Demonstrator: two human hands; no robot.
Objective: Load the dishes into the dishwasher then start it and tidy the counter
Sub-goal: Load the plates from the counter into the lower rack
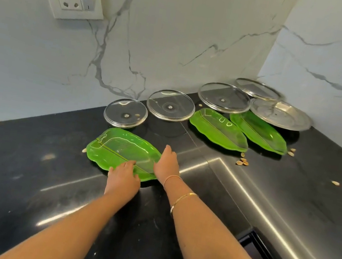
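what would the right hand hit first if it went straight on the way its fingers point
Probably the second glass lid from the left, after a strip of bare counter. The right hand lies at the edge of the near green tray, fingers aimed at the back wall; depth is uncertain.

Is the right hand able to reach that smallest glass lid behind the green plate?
Probably yes. The right hand touches the nearest green plate, and the smallest glass lid lies just beyond it, with nothing standing between.
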